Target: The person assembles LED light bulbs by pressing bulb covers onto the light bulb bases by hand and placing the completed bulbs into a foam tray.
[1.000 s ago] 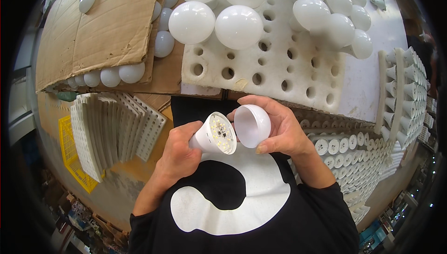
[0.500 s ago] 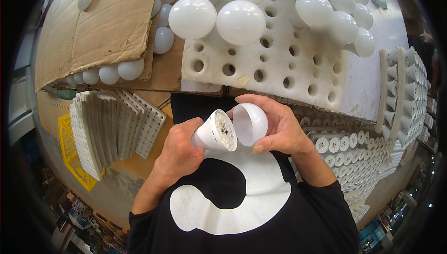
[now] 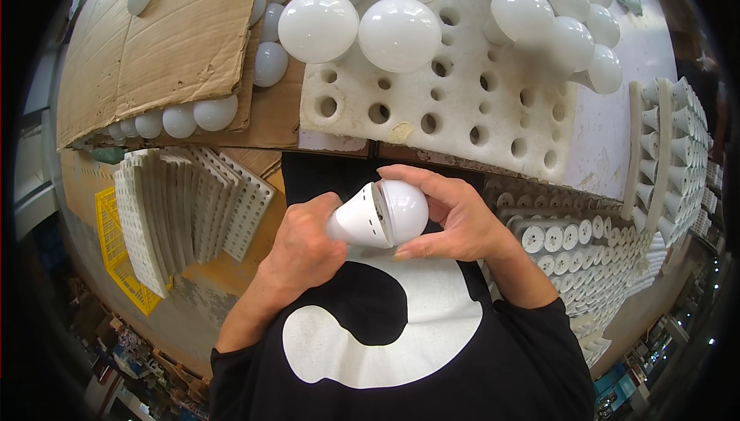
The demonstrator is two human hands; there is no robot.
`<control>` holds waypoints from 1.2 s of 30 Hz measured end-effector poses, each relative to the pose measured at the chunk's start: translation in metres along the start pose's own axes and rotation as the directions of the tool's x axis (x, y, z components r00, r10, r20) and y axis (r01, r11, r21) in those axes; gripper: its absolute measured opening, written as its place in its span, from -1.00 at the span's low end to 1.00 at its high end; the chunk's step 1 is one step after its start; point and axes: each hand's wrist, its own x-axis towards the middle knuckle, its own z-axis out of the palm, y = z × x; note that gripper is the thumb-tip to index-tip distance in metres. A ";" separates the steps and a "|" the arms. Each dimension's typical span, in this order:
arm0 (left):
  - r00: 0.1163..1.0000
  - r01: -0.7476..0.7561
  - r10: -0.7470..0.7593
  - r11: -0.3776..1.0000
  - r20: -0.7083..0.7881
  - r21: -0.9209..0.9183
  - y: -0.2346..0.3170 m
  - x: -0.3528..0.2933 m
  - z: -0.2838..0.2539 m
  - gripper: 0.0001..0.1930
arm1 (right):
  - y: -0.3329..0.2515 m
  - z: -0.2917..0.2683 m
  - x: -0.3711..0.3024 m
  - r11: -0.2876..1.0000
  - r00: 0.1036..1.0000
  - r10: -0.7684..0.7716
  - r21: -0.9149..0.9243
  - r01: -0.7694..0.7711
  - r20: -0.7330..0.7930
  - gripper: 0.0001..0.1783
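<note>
My left hand [image 3: 307, 237] is closed around the narrow end of a white LED bulb base [image 3: 356, 219], whose wide rim faces right. Between thumb and fingers, my right hand [image 3: 455, 217] grips a glossy white bulb cover [image 3: 406, 213]. The cover's edge meets the base's rim at a slight tilt, with a thin gap where a sliver of the circuit board shows. Both parts are held in front of my chest, just short of the bench edge.
A white foam tray [image 3: 358, 124] with rows of holes lies ahead, carrying several finished bulbs [image 3: 399, 34]. Cardboard [image 3: 166, 43] covers round covers at left. Foam sheets [image 3: 173, 213] stand beside a yellow crate [image 3: 116, 255]. Racked bulb bases [image 3: 574, 236] fill the right side.
My right hand has brought the cover left against the base's rim. The base has turned slightly, and its circuit board, plainly visible before, is now mostly hidden.
</note>
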 end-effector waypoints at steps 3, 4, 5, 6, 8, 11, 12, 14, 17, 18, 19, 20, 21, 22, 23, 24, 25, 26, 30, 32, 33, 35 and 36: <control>0.999 -0.030 0.029 0.999 0.028 0.020 0.000 0.002 0.001 -0.76 | -0.003 0.000 0.000 0.995 1.000 0.018 -0.098 -0.017 0.005 -0.01; 0.999 -0.039 0.037 0.999 0.038 0.036 0.001 0.002 0.001 -0.76 | -0.004 0.000 0.000 0.995 1.000 0.017 -0.098 -0.017 0.006 -0.01; 0.999 -0.038 0.037 0.999 0.037 0.037 0.001 0.002 0.001 -0.76 | -0.006 0.000 0.001 0.991 1.000 0.026 -0.128 -0.023 0.015 -0.01; 0.998 -0.051 0.050 0.998 0.037 0.045 0.000 0.002 0.002 -0.76 | -0.006 0.000 0.001 0.987 0.999 0.034 -0.159 -0.030 0.024 -0.02; 0.997 -0.065 0.063 0.997 0.038 0.051 0.000 0.002 0.003 -0.76 | -0.006 0.000 0.001 0.983 0.999 0.036 -0.181 -0.031 0.025 -0.02; 0.996 -0.085 0.083 0.994 0.036 0.065 -0.004 0.001 0.006 -0.76 | -0.003 0.002 0.000 0.982 0.999 0.043 -0.186 -0.039 0.017 -0.03; 0.995 -0.092 0.090 0.992 0.031 0.081 -0.006 0.000 0.008 -0.78 | -0.001 0.004 0.000 0.984 0.999 0.047 -0.170 -0.046 0.007 -0.04; 0.995 -0.103 0.101 0.990 0.029 0.096 -0.007 0.002 0.008 -0.80 | 0.005 0.008 0.000 0.988 1.000 0.008 -0.153 -0.011 -0.019 -0.12; 0.992 -0.057 0.044 0.993 0.122 0.104 -0.005 0.002 0.005 -0.74 | 0.013 0.008 0.001 0.987 0.999 -0.043 -0.158 0.041 -0.009 -0.28; 0.989 -0.070 0.050 0.988 0.140 0.136 -0.005 0.001 0.005 -0.74 | 0.014 0.008 0.002 0.982 0.998 -0.054 -0.178 0.058 0.027 -0.35; 0.986 -0.084 0.058 0.982 0.158 0.166 -0.006 0.000 0.007 -0.73 | 0.017 0.009 0.004 0.982 0.998 -0.054 -0.178 0.057 0.023 -0.35; 0.985 -0.087 0.061 0.983 0.161 0.164 -0.005 -0.001 0.009 -0.73 | 0.020 0.011 0.007 0.979 0.988 0.148 0.144 -0.141 -0.039 -0.44; 0.986 -0.110 0.084 0.977 0.143 0.184 -0.004 0.000 0.011 -0.72 | 0.022 0.013 0.010 0.838 0.936 0.351 0.457 -0.298 -0.034 -0.48; 0.986 -0.133 0.109 0.970 0.124 0.203 -0.004 0.000 0.013 -0.72 | 0.023 0.016 0.012 0.838 0.936 0.351 0.457 -0.296 -0.038 -0.48; 0.986 -0.136 0.112 0.970 0.126 0.202 -0.005 0.002 0.012 -0.72 | 0.023 0.018 0.015 0.809 0.935 0.351 0.519 -0.277 -0.049 -0.51; 0.981 -0.180 0.163 0.966 0.108 0.183 -0.006 0.006 0.010 -0.81 | 0.023 0.019 0.016 0.775 0.934 0.351 0.578 -0.255 -0.059 -0.54; 0.974 -0.220 0.208 0.961 0.088 0.167 -0.008 0.009 0.008 -0.88 | 0.022 0.020 0.015 0.776 0.934 0.352 0.577 -0.256 -0.058 -0.54; 0.975 -0.219 0.207 0.961 0.086 0.167 -0.009 0.011 0.005 -0.88 | 0.019 0.022 0.013 0.961 0.975 0.153 0.256 -0.108 -0.163 -0.56; 0.583 0.747 -0.503 0.641 0.638 -0.177 -0.006 0.033 -0.017 -0.71 | 0.022 0.026 0.013 0.862 0.901 -0.419 -0.362 0.356 -0.110 -0.62; 0.856 0.479 -0.435 0.870 0.279 -0.112 0.002 0.021 -0.008 -0.73 | 0.019 0.028 0.013 0.905 0.918 -0.360 -0.299 0.302 -0.165 -0.59; 0.846 0.430 -0.374 0.900 0.381 -0.073 0.002 0.024 -0.012 -0.79 | 0.013 0.026 0.016 0.989 0.978 -0.053 0.125 0.079 -0.204 -0.57; 0.895 0.313 -0.264 0.946 0.360 -0.084 0.000 0.021 -0.013 -0.84 | 0.013 0.027 0.016 0.775 0.936 0.344 0.586 -0.236 -0.079 -0.52; 0.931 0.196 -0.156 0.976 0.331 -0.091 0.000 0.019 -0.012 -0.89 | 0.016 0.029 0.015 0.774 0.934 0.346 0.589 -0.232 -0.086 -0.52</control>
